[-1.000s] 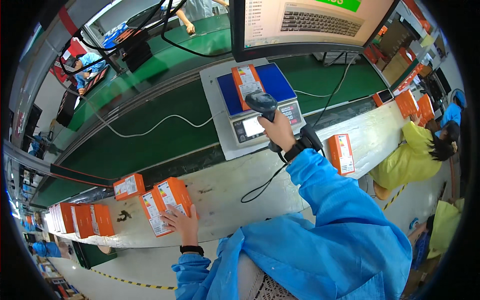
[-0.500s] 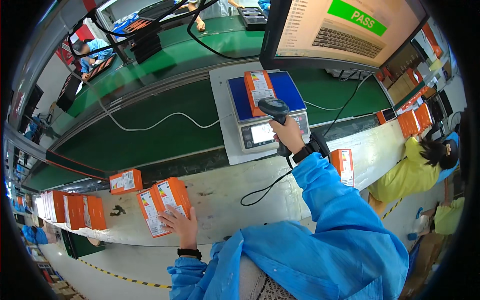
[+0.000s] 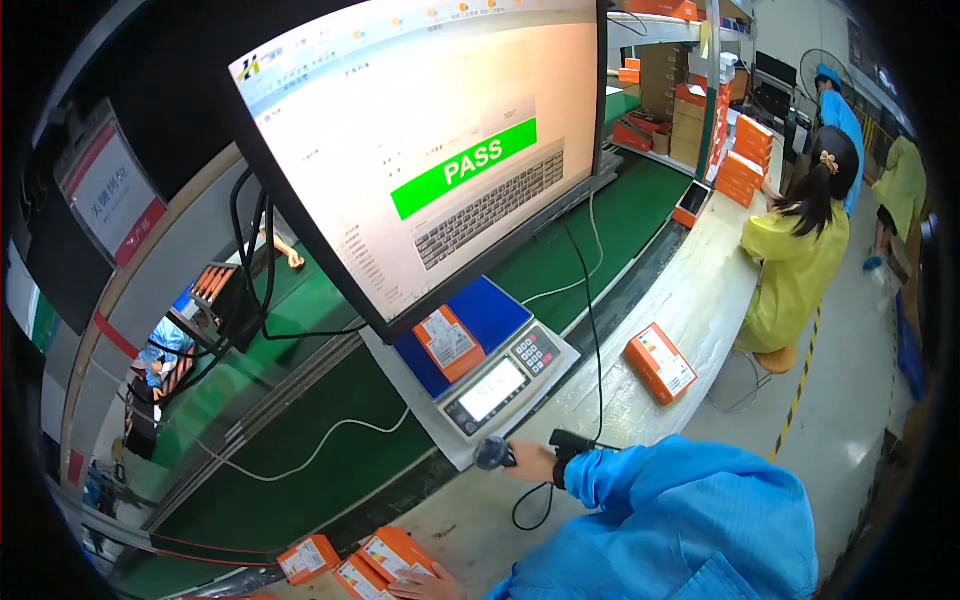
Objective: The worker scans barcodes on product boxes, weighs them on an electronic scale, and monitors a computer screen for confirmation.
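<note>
In my right hand [image 3: 533, 463] is a dark handheld barcode scanner [image 3: 494, 453], gripped close to the front edge of a scale [image 3: 512, 398]. An orange box with a white label [image 3: 448, 343] lies on the scale's blue platform. At the bottom edge, my left hand [image 3: 428, 584] rests with fingers stretched out on a pair of orange boxes; the upper one is the orange box [image 3: 396, 551] beside its fingertips. The lower part of this hand is cut off by the picture's edge. Another small orange box [image 3: 309, 558] lies just left of the pair.
A large monitor [image 3: 330, 200] with a green banner stands over the scale. To the right, one orange box [image 3: 661, 364] lies on the pale bench [image 3: 625, 420]. A co-worker in yellow [image 3: 800, 270] sits farther along, near stacked orange boxes [image 3: 740, 178]. Cables cross the green belt [image 3: 290, 495].
The view has swung up and to the right, showing more of the monitor. My right hand with the scanner has drawn back from over the scale toward me. The left hand stays on the boxes.
</note>
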